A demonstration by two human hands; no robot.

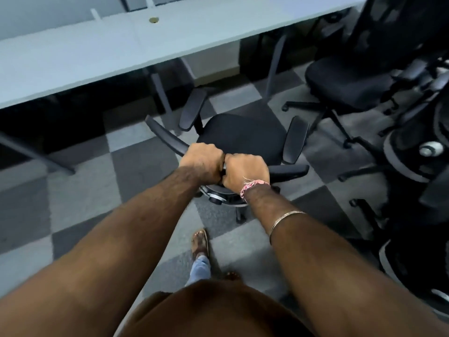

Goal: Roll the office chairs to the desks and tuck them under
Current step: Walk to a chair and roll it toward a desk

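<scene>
Black fabric seat and plastic frame mark the chair (239, 137), standing on checked carpet just short of the desk (102, 54), seat facing it. Left hand (202, 164) and right hand (245, 172), touching, each clench the backrest's top rail. The rail is probably stiff and the best hold; on castors the chair should roll lightly but may swivel. More chairs (349, 81) crowd the right. No containers appear.
</scene>
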